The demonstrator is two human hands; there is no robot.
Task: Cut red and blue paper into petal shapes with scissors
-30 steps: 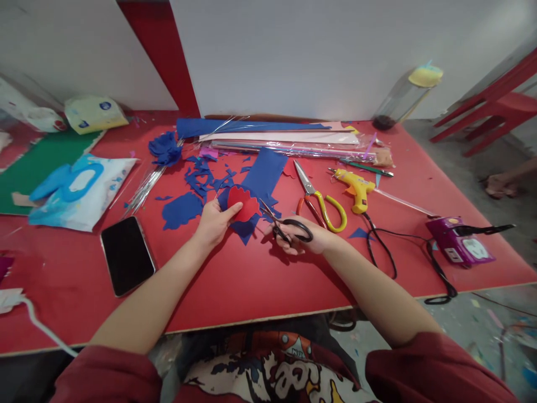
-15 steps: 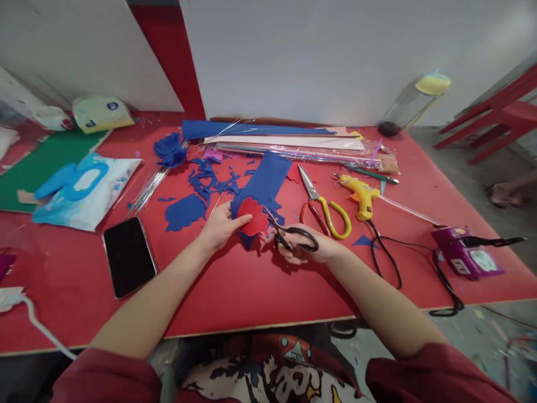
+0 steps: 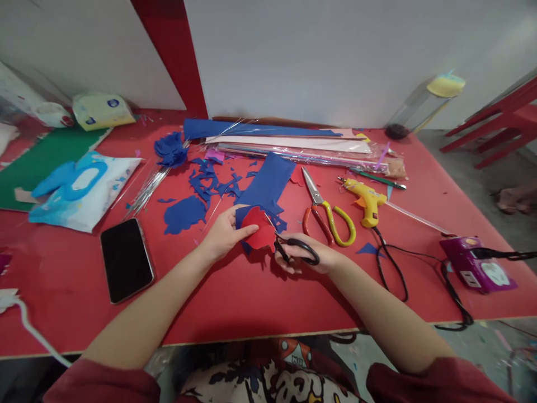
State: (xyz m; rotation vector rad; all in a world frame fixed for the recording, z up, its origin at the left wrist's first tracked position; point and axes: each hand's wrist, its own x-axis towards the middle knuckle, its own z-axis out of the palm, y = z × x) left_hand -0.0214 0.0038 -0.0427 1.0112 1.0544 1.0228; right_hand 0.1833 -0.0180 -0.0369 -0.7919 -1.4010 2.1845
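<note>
Jar [image 3: 414,113] w/ ylw lid [image 3: 445,86], dark stuff [image 3: 396,132] btm; scissors [image 3: 279,241] at red cutout [image 3: 262,233].

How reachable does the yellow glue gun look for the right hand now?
Probably not directly: the right hand holds the black scissors, and the larger scissors lie between it and the yellow glue gun.

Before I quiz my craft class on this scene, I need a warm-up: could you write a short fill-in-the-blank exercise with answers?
1. The left hand pinches a scalloped piece whose colour is ____.
2. The right hand holds scissors whose handle colour is ____.
3. The hot glue gun has a body coloured ____.
4. The smartphone lies beside the person's ____ forearm.

Missing words: red; black; yellow; left.
</note>
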